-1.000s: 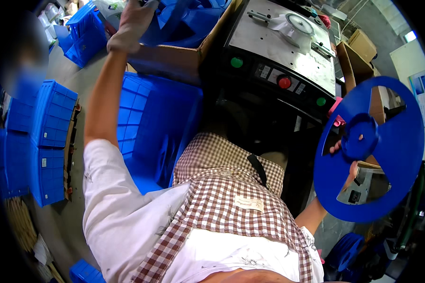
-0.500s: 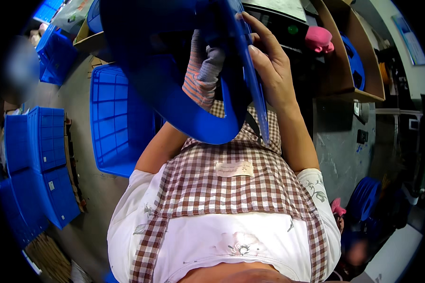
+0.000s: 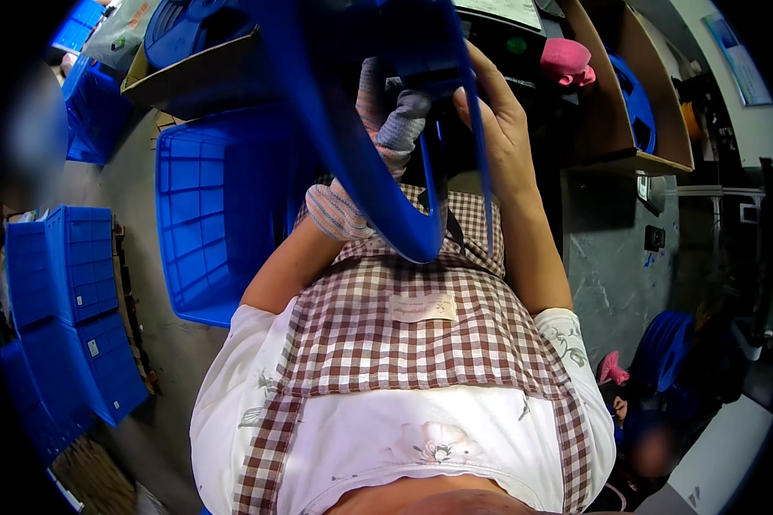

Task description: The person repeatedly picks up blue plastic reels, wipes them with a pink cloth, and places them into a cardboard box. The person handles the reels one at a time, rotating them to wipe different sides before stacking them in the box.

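A large blue plastic reel (image 3: 408, 240) with two broad flanges is held up before my chest, its flanges seen nearly edge-on. My left hand (image 3: 399, 124), in a grey-and-orange striped glove, reaches in between the flanges with its fingers curled at the middle part. Part of that grip is hidden by the near flange. My bare right hand (image 3: 505, 129) presses on the outside of the right flange, thumb and fingers against it. The upper part of the reel runs out of the picture.
An open blue crate (image 3: 167, 223) stands at left below a cardboard box (image 3: 197, 90) with blue reels. Stacked blue crates (image 3: 82, 266) are farther left. At right are another cardboard box (image 3: 661, 103), a pink object (image 3: 567, 62) and more blue reels (image 3: 661, 348) near another person's hand (image 3: 620, 408).
The reel has turned, so its left flange now shows narrower and more edge-on. My left wrist's striped cuff has come into sight. Both hands stay on the reel.
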Demonstrator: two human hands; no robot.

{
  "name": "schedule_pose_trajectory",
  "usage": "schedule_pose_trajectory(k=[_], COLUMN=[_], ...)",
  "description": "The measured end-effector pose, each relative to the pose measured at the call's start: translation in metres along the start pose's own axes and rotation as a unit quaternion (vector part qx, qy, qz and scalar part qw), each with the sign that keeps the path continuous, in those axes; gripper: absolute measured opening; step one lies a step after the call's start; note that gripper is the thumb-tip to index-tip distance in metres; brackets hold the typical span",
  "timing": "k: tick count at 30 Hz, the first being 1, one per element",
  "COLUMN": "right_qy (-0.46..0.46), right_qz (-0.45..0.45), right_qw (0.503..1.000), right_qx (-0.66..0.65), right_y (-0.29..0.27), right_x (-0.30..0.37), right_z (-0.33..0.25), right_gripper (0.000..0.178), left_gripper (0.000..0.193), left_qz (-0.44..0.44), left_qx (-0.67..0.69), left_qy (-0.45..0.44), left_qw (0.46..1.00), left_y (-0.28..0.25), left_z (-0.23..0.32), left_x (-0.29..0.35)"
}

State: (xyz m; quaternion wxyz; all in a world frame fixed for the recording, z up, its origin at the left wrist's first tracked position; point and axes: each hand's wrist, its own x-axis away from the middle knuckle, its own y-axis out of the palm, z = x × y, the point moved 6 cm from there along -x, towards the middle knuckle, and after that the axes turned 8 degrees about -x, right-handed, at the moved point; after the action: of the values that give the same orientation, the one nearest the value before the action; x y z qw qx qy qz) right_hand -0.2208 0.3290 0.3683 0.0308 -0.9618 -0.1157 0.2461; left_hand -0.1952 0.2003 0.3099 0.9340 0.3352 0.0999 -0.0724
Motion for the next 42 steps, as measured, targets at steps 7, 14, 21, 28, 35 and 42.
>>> schedule_pose_trajectory(k=[7,14,21,28,35,42], right_qy=[0.058,0.035,0.064,0.033,0.075,0.065], right_qz=[-0.016,-0.091,-0.223,-0.238,-0.249,-0.278], right_qw=[0.998,0.992,0.948,0.879,0.827,0.809], right_qx=[-0.023,0.079,0.219,0.412,0.499,0.514], right_y=[0.003,-0.005,-0.03,-0.07,-0.05,-0.029], right_x=[0.0,-0.018,-0.069,-0.209,-0.323,-0.34], right_z=[0.017,-0.006,-0.015,0.047,0.079,0.106], right_gripper=[0.055,0.068,0.084,0.081,0.076,0.075], left_gripper=[0.04,0.039,0.038,0.025,0.028,0.03], left_qz=[-0.001,-0.013,0.008,-0.186,-0.008,0.007], left_qx=[0.008,0.003,-0.06,0.016,-0.123,-0.123], left_qy=[-0.017,-0.048,-0.129,0.081,0.028,-0.015], left_qw=[1.0,0.999,0.99,0.979,0.992,0.992], left_y=[-0.007,-0.018,-0.107,-0.112,-0.152,-0.183], left_z=[-0.008,-0.011,-0.018,0.068,0.066,0.06], left_x=[0.002,-0.005,-0.034,-0.205,-0.297,-0.276])
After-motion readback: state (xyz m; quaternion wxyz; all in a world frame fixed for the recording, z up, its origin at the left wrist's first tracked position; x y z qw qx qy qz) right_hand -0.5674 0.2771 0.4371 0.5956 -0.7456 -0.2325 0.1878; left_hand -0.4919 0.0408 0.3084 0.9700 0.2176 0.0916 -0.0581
